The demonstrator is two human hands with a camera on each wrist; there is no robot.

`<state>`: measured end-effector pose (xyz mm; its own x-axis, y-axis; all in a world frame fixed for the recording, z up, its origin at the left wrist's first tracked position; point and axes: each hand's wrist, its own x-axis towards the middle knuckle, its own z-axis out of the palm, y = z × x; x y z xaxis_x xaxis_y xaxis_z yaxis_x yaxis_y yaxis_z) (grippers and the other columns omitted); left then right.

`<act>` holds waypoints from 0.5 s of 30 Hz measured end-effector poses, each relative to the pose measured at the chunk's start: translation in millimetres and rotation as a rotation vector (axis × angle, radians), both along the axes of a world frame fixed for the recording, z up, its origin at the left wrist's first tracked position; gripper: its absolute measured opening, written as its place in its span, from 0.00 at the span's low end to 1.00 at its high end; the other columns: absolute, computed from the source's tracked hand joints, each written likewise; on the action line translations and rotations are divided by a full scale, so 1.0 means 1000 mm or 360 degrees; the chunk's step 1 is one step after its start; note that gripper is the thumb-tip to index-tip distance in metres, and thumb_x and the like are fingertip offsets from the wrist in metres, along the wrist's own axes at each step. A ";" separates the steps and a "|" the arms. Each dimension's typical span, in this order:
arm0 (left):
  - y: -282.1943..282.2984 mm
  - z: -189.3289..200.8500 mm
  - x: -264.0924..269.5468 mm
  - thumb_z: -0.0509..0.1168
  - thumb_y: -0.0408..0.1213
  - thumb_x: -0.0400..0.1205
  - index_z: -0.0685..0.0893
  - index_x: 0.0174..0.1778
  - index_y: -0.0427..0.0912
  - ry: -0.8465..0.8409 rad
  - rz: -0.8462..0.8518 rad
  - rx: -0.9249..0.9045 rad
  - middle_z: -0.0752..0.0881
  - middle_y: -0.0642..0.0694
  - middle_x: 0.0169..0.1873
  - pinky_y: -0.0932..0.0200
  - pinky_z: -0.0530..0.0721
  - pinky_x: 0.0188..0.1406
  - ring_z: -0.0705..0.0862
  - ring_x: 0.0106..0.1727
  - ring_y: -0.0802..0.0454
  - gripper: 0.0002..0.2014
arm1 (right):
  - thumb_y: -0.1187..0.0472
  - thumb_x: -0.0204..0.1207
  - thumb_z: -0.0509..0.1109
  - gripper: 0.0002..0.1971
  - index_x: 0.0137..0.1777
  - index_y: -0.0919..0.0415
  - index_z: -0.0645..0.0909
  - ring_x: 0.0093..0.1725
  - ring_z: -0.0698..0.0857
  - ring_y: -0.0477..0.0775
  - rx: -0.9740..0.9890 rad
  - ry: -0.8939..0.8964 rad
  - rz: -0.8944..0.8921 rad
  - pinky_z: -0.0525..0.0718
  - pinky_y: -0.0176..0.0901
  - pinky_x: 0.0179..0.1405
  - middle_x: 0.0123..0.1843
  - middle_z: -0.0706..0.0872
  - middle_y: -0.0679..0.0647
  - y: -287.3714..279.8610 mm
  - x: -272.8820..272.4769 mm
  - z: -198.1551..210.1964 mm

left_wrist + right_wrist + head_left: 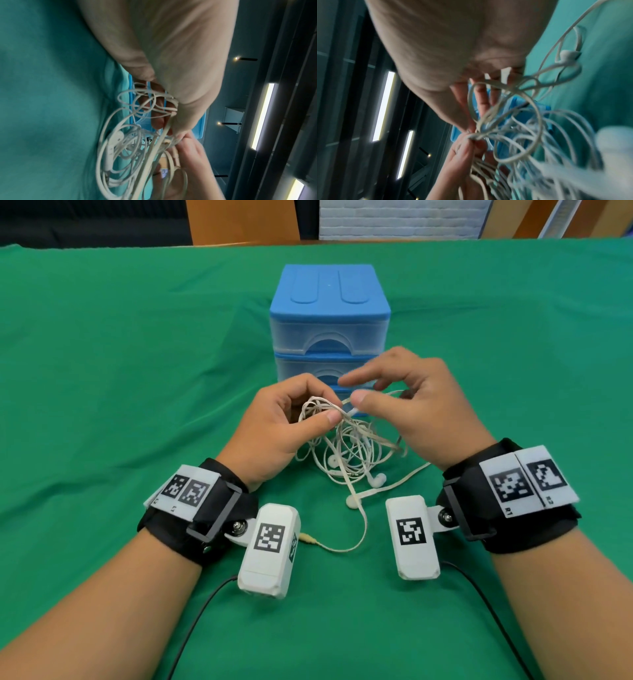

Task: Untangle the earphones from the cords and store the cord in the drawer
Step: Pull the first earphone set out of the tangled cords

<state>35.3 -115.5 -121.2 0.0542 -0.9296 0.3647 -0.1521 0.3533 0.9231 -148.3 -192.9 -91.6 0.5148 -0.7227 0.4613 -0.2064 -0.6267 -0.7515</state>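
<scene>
The left hand (274,422) is raised over the green-clothed surface (102,371), its thumb and curled fingers closed in a grip on a bunch of white loops at the top of the tangle of earphones and cord (346,446). From the left wrist view the thin wires cross in front of the fingers (157,117) and a bundle hangs below them, with an inline remote (111,146) on one strand.

The tangle hangs between the two hands, lifted at the top, while its lower loops rest on the cloth. Several white earbuds (375,479) lie at its near edge. A thicker cream cord (359,522) trails towards the person and ends in a yellowish plug (306,539) just beside the left wrist camera. Which strand belongs to which cable inside the knot cannot be told.

Behind the tangle stands a blue drawer unit (329,316) with translucent drawers, all closed as far as shown.

The right hand (421,409) meets the left at the top of the tangle. Its thumb and forefinger pinch a strand close to the left thumb, and the other fingers are spread loosely above.
</scene>
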 end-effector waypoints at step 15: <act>0.001 0.003 -0.002 0.72 0.24 0.81 0.85 0.48 0.36 0.0013 0.0005 0.0020 0.85 0.49 0.37 0.61 0.81 0.45 0.82 0.40 0.50 0.05 | 0.60 0.72 0.74 0.07 0.48 0.50 0.88 0.32 0.77 0.44 0.0007 -0.0316 -0.0785 0.79 0.39 0.41 0.46 0.87 0.48 -0.022 -0.014 -0.002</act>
<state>33.6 -114.1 -118.3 0.0601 -0.9339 0.3524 -0.1456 0.3411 0.9287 -161.8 -215.1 -93.2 0.0164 -0.8590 0.5118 -0.3295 -0.4879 -0.8083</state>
